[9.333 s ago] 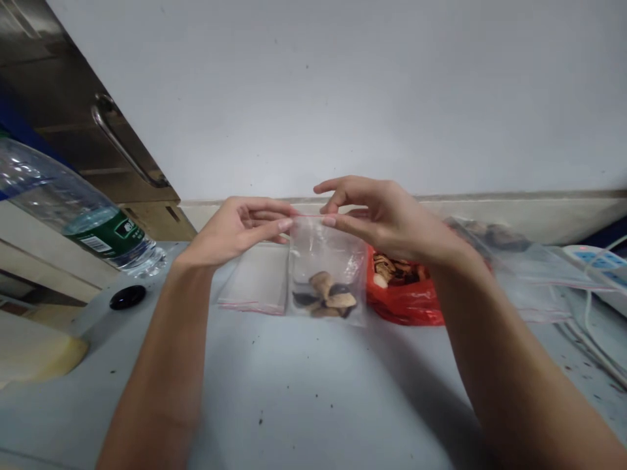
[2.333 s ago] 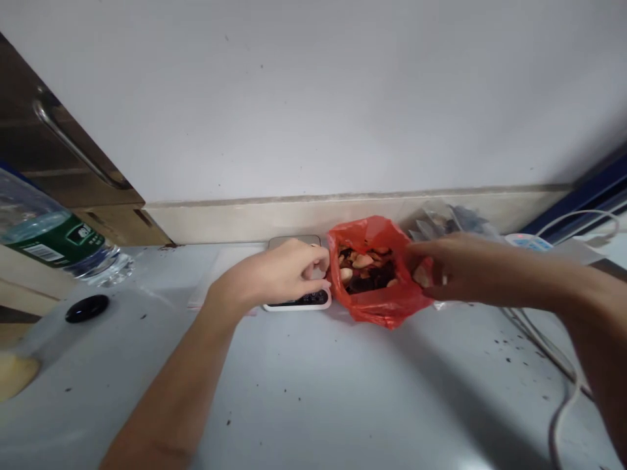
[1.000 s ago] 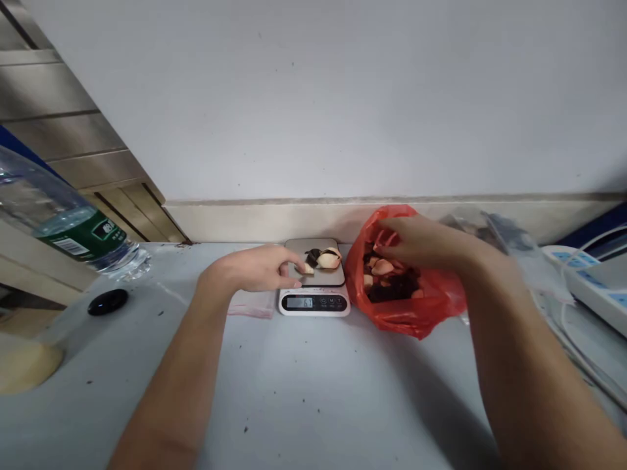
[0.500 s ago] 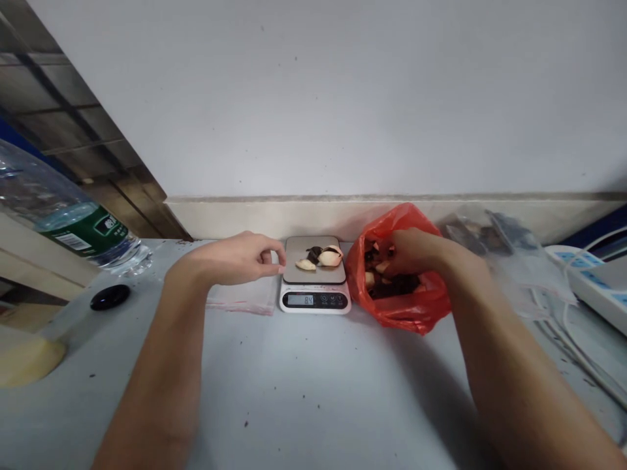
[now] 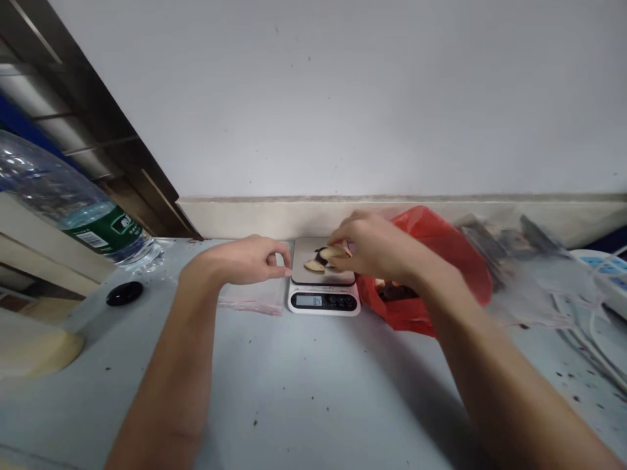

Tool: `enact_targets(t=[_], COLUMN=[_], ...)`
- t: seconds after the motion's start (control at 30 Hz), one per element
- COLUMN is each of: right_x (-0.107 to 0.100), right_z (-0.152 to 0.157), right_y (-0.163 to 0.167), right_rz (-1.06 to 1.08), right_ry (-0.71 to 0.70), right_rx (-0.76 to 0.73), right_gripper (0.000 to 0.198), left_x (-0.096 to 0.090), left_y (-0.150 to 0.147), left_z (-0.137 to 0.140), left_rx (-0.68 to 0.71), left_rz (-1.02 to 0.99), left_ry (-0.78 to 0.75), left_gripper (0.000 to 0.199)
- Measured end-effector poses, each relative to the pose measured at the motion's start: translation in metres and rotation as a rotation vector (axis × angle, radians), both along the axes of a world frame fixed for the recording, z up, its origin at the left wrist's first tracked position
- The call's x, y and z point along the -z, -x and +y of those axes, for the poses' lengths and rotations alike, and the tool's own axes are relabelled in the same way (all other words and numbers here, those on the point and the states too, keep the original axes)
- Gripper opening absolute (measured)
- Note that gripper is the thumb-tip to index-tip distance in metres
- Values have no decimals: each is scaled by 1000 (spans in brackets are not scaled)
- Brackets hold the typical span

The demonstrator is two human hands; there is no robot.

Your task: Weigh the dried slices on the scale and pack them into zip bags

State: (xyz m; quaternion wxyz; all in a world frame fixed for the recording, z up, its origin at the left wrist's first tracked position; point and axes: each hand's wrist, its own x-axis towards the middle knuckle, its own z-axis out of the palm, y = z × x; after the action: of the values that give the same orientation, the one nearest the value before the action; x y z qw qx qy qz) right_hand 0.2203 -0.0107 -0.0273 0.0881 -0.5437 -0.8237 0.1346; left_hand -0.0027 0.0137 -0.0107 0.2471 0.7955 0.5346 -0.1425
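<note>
A small white digital scale (image 5: 324, 301) carries a pale curved dried piece (image 5: 314, 266) and a dark shrivelled piece (image 5: 321, 256) on its metal plate. Its display seems to read 8.4. My right hand (image 5: 365, 241) is over the plate's right side, fingers pinched around a pale dried piece (image 5: 335, 252); they partly hide what lies beneath. My left hand (image 5: 257, 259) hovers at the scale's left edge, its fingers curled and thumb near the fingertips, with nothing visible in them. Right of the scale, an opened red plastic bag (image 5: 458, 261) holds more pale and dark pieces, partly behind my right forearm.
Clear zip bags (image 5: 252, 301) lie left of the scale. Filled clear bags (image 5: 509, 251), white cables (image 5: 595, 346) and a white device (image 5: 605, 267) are on the right. A water bottle (image 5: 105, 228) and a black oval object (image 5: 125, 294) stand left. A wall (image 5: 343, 117) rises behind.
My right hand has come out of the red bag and moved left over the scale plate. My left hand keeps its place beside the scale. The view has shifted slightly.
</note>
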Motion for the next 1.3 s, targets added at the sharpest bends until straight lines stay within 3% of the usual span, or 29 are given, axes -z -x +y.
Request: enact_targets(t=[0.1,0.23,0.33,0.5,0.7,0.87,0.93,1.07,1.3], right_x=[17,27,24,5,-6,-3,-4,-3,9], right_z=[10,14,12,5,0,1,-2,-14,-32], right_y=[17,17,5,-14,-23,-25,-22,-3,38], right_rz=[-113,-121,47,148,106,54,29,-129,-375], right_ry=[-99,-181,-180,-198,-83,-10,81,299,333], right_rx=[-132,-170,-157,-8,93,45,17,-77,-159], right_gripper=[31,28,16,21,17,15,13,10,21], left_x=[3,4,6,18,23,20,18,16,18], left_y=[2,5,8,14,16,16,17,21,21], left_z=[2,5,9,17,18,18,17,16,17], left_rx=[-7,-56,-81,-110,-91,-87,-89,-88,-44], left_rz=[23,100,170,203,164,175,155,100,36], left_ry=[20,40,89,173,237,229,212,161,121], left_gripper=[39,40,49,52,65,49,48,47,44])
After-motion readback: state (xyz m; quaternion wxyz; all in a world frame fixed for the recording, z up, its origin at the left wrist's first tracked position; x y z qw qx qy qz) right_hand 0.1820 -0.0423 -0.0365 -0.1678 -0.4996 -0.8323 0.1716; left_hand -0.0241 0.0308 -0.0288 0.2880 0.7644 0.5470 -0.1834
